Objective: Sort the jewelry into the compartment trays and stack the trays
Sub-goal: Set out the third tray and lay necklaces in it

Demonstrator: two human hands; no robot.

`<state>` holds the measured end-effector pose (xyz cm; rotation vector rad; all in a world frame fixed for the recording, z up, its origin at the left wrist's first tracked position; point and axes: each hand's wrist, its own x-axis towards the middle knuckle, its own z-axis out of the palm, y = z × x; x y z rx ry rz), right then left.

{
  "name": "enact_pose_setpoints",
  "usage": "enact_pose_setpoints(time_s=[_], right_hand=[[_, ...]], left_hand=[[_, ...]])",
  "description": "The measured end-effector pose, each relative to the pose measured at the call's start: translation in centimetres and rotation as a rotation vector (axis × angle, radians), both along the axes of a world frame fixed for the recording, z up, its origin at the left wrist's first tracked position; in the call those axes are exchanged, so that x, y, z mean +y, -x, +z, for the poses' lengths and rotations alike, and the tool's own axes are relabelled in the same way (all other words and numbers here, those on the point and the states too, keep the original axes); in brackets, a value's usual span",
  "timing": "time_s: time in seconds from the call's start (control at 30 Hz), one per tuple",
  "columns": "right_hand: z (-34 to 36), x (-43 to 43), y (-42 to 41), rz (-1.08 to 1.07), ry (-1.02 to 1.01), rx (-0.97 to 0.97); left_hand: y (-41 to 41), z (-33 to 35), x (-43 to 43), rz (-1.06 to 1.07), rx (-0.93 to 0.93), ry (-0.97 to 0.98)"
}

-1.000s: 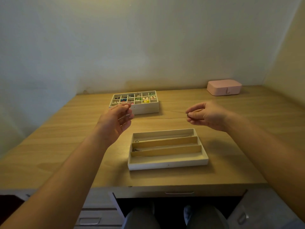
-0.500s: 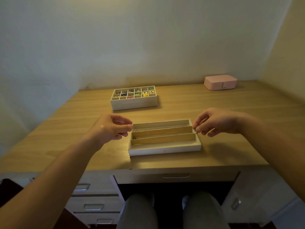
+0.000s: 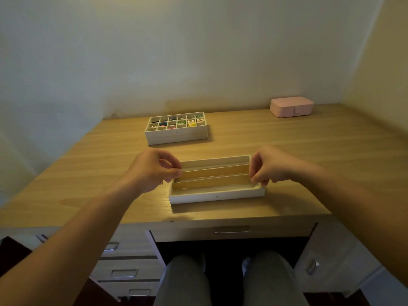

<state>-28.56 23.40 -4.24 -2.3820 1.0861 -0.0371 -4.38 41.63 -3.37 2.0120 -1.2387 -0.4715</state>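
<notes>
Pinching chain (image 3: 252,185) ends, fingers curled: left hand (image 3: 152,171) at tray (image 3: 216,196) 9 o'clock, right hand (image 3: 269,166) at 3 | chain faint, over near slot | bead tray (image 3: 176,135) at 11, pink box (image 3: 291,107) at 1 on bench (image 3: 309,151)

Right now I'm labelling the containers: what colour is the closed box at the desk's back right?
Pale pink; the box shows best in the head view.

The left hand (image 3: 152,171) and right hand (image 3: 268,167) are bare, and so are both forearms (image 3: 88,221) behind them, uncovered all the way back to the picture's edges. Below the hands, between the two arms, both legs wear plain grey trousers (image 3: 183,281) of smooth cloth, rounded over the knees, each leg a single even shade.
</notes>
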Motion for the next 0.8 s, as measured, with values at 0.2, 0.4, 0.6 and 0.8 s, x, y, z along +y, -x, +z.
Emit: enact_pose_setpoints(time_s=[0.2, 0.4, 0.6, 0.8], right_hand=[[-0.6, 0.2, -0.7, -0.010, 0.109, 0.026], [-1.0, 0.5, -1.4, 0.005, 0.179, 0.111], [-1.2, 1.2, -2.0, 0.032, 0.338, 0.187], [0.3, 0.1, -1.2, 0.015, 0.184, 0.016]], left_hand=[[0.0, 0.2, -0.4, 0.002, -0.010, 0.025], [0.2, 0.5, -0.6, 0.002, -0.003, 0.031], [0.4, 0.6, -0.9, -0.021, -0.028, 0.031], [0.2, 0.2, -1.2, -0.047, -0.059, 0.028]])
